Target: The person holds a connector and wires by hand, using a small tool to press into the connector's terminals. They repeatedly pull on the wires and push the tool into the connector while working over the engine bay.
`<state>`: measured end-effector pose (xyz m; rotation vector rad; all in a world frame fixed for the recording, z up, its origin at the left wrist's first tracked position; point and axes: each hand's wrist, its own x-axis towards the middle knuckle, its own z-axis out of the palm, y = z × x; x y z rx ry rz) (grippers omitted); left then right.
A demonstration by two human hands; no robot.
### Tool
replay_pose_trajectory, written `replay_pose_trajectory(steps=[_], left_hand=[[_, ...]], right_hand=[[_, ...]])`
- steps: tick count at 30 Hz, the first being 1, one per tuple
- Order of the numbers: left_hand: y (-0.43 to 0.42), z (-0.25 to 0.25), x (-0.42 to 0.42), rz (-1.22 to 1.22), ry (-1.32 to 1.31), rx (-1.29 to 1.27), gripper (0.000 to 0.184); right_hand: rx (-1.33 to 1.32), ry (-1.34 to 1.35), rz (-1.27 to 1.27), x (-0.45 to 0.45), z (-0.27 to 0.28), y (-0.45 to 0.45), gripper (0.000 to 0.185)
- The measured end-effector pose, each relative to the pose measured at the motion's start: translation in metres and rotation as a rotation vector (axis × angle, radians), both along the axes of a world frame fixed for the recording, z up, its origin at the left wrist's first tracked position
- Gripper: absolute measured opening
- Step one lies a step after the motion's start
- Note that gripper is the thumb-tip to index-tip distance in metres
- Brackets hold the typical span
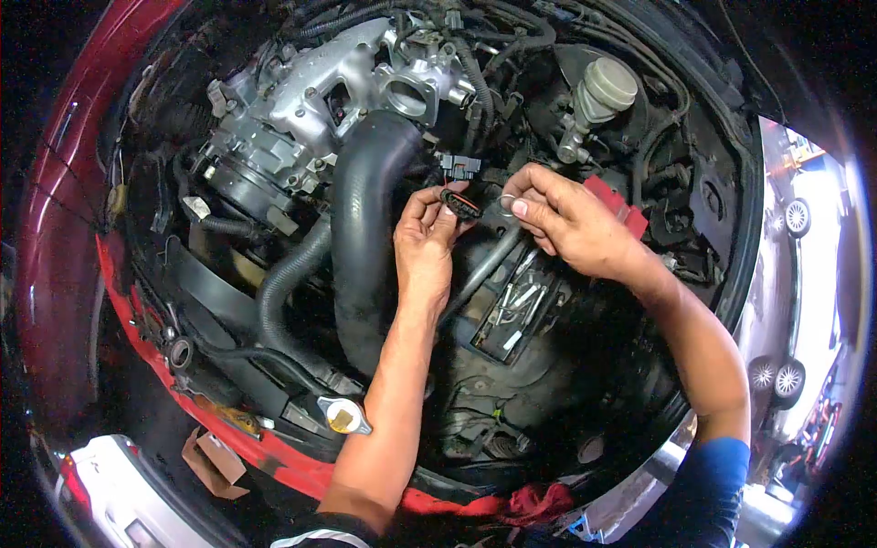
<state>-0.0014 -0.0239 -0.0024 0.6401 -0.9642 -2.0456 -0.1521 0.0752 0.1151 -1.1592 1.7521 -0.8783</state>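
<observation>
Blue sleeve at four o'clock, right forearm extending from it. Right hand at two o'clock: thumb and forefinger pinched on thin piece, too small to identify. Left hand near centre, toward twelve: fingers curled, gripping black connector with orange edging. Black hose at nine o'clock from left hand; tool tray at seven from right hand.

orange-edged black connector, silver-grey intake manifold, black hose, off-white reservoir, silver cap with yellow label, blue sleeve, dark red fender
</observation>
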Motion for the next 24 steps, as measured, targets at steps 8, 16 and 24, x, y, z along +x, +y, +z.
replay_pose_trajectory(steps=[8, 16, 24], left_hand=[[0.001, 0.001, 0.001, -0.011, -0.038, -0.036, 0.02], [0.001, 0.004, 0.002, -0.002, -0.07, -0.026, 0.021], [-0.002, 0.0, 0.004, -0.018, -0.065, -0.067, 0.023]], right_hand=[[-0.051, 0.02, 0.078, -0.007, -0.004, 0.002, 0.024], [-0.153, 0.36, 0.002, -0.008, -0.009, 0.002, 0.016], [-0.419, 0.483, -0.067, -0.01, -0.008, -0.004, 0.015]])
